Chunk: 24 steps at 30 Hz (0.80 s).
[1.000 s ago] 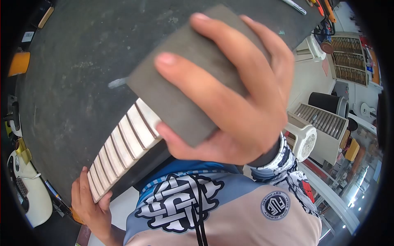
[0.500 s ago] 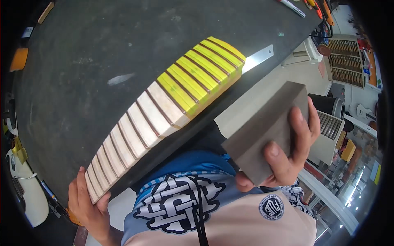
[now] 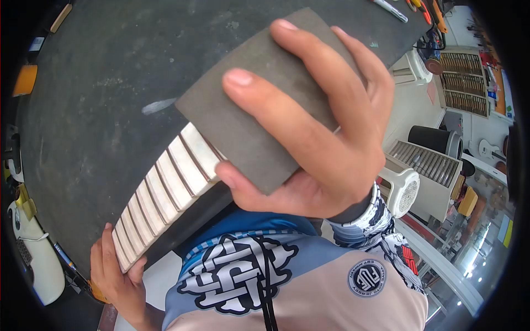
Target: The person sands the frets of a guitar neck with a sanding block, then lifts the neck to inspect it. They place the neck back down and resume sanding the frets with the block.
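Note:
A pale wooden guitar neck [image 3: 160, 185] with dark frets across it lies slantwise over the edge of the dark workbench. My left hand [image 3: 116, 273] is closed round its lower left end, thumb on the near side and fingers on the far side. My right hand [image 3: 320, 121] grips a grey sanding block [image 3: 248, 121], with fingers spread over its top and the thumb at its near edge. The block is over the upper part of the neck and hides its yellow-marked section. Whether block and frets touch cannot be seen.
The dark workbench [image 3: 105, 110] carries a white marker [image 3: 391, 10] and orange-handled tools at its far right corner. A white guitar body [image 3: 41, 265] sits at the left. White stools [image 3: 400, 190] and a rack [image 3: 425, 163] of slim pieces stand to the right.
My right hand has swung the sanding block up and left, from beside the neck to over its yellow part, and turned palm down. My left hand and the neck have barely shifted.

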{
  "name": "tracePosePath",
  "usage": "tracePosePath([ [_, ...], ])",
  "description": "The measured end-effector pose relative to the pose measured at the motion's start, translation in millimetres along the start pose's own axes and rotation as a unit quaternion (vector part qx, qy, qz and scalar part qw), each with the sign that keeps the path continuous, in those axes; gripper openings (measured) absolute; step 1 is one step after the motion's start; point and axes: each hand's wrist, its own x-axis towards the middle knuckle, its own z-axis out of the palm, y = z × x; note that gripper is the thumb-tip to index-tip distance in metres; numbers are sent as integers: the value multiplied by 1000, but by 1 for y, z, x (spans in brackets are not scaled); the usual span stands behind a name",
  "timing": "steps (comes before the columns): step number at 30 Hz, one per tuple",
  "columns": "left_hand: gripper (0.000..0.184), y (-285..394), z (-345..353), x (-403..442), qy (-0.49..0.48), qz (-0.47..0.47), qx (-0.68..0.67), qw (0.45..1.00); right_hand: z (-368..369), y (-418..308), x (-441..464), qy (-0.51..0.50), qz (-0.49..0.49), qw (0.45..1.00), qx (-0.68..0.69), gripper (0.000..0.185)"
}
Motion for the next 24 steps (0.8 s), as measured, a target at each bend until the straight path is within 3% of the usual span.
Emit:
tracePosePath([
  [6, 82, -1, -1, -2, -3, 2, 3, 1000, -47, -20, -61, -51, 69, 996, -16, 58],
  [10, 82, -3, 2, -2, 1, 13, 8, 1000, -39, -31, -74, 20, 92, 995, -38, 60],
  [24, 82, -2, 0, 0, -2, 12, 13, 1000, 3, 5, 2, 6, -37, 999, -8, 60],
])
